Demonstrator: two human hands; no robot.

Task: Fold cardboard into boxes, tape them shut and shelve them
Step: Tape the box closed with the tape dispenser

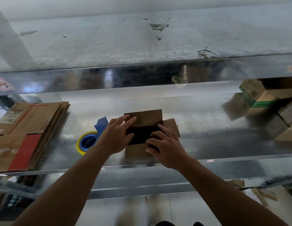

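A small brown cardboard box (pixel 147 118) stands on the metal shelf (pixel 215 132) with its top flaps open and a dark inside showing. My left hand (pixel 116 136) lies on the box's left side, fingers stretched over the far flap and the opening. My right hand (pixel 165 147) rests on the near right corner, fingers bent over the near flap and the right flap. A blue tape dispenser with a yellow-rimmed roll of tape (pixel 89 141) lies on the shelf just left of my left hand.
A stack of flattened cardboard (pixel 26 134) with red markings lies at the shelf's left end. Several folded boxes (pixel 262 101) are piled at the right end. An upper shelf (pixel 142 75) hangs right above the work area. The floor shows below.
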